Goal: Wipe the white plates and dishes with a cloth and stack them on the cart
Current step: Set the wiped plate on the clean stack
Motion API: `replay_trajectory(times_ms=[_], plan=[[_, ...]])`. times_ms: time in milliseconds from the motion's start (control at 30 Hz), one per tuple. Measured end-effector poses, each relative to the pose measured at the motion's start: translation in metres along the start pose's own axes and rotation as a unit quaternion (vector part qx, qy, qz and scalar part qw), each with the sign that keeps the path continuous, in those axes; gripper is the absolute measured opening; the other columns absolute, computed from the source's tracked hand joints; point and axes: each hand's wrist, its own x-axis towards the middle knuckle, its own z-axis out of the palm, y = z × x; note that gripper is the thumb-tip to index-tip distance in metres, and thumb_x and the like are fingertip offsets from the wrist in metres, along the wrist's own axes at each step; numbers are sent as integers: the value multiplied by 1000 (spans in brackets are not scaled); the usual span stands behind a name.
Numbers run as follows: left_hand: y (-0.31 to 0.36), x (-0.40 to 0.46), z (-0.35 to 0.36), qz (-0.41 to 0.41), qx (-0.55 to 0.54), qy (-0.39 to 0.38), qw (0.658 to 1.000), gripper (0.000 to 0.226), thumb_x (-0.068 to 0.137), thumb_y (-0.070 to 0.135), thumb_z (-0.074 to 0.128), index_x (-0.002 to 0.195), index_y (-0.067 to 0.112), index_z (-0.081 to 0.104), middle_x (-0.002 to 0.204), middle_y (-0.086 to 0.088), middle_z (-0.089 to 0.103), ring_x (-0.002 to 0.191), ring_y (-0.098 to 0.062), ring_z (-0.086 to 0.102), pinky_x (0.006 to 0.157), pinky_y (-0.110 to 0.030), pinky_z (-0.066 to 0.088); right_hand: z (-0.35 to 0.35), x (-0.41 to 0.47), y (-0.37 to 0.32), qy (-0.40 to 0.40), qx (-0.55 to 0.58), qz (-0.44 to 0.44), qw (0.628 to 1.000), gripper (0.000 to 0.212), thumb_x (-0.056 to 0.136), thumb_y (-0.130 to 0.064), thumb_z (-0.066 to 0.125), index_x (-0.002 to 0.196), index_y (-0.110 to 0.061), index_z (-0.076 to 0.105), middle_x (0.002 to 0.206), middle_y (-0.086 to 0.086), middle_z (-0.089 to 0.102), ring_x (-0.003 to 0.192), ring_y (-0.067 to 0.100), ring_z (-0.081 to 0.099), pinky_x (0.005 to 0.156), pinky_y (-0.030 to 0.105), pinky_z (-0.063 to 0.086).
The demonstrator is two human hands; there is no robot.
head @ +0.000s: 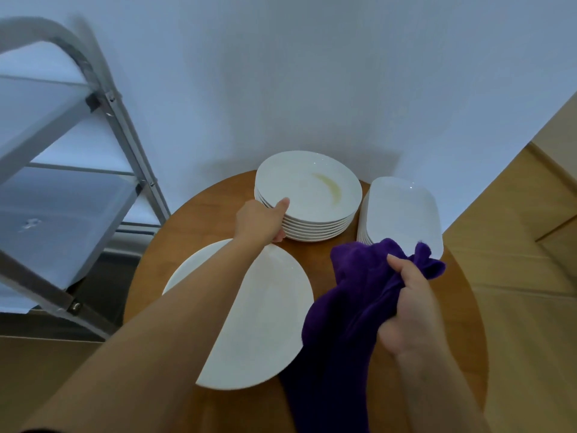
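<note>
My left hand [260,221] reaches across the counter [193,210] to the stack of round plates [312,214] at its far side, thumb on the top plate's near-left rim, other fingers curled under its edge. That stained top plate lies just beyond my fingers. My right hand [409,310], nearer me, clenches the purple cloth [349,295]. The cart [62,170] stands left.

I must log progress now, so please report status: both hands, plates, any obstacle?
Left hand grips top plate of round stack, yellowish smear on it. Right hand holds purple cloth. Large plate lies under left arm. Nothing blocks.
</note>
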Motion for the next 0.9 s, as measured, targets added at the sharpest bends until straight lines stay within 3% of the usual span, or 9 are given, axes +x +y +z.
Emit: replay_trajectory(times_ms=[200,367,467,600,733,900], plan=[[16,12,0,-71,-43,-59,995,12,86,14,53,82,4,49,71,-14,62,29,-9,52,32,-13,37,1,15,5,13,7,19,1000,15,86,-25,63,86,-19,50,93,6,61,96,30,58,94,48,45],[34,10,-11,-114,34,-106,987,13,90,11,50,80,3,53,64,-11,62,35,-8,51,32,-12,36,-1,14,8,9,28,21,999,14,86,-25,63,84,-21,50,91,3,62,88,26,58,85,45,46],[43,12,-16,-107,62,-117,985,23,93,10,44,74,2,53,43,-6,60,23,-5,41,30,-8,32,-2,14,9,5,26,16,1000,13,85,-24,63,85,-23,50,93,2,63,88,26,59,80,44,46],[47,10,-26,-78,-21,-111,990,12,90,8,45,87,1,53,45,-7,64,32,-7,55,34,-14,42,0,12,10,-3,38,14,999,12,85,-22,64,85,-24,52,90,0,65,85,24,61,62,37,46],[25,-5,-34,-68,-101,-105,987,19,89,10,50,98,-5,57,63,-13,66,39,-12,61,38,-19,47,6,4,9,7,18,25,999,14,86,-29,64,84,-25,51,90,0,64,85,23,60,65,38,46],[14,-38,-49,-42,-137,-83,986,19,89,13,52,86,-4,61,52,-8,67,40,-12,61,39,-18,48,14,-15,10,-3,-12,-15,1000,21,83,-42,66,84,-27,53,86,-2,66,81,19,62,57,32,46]])
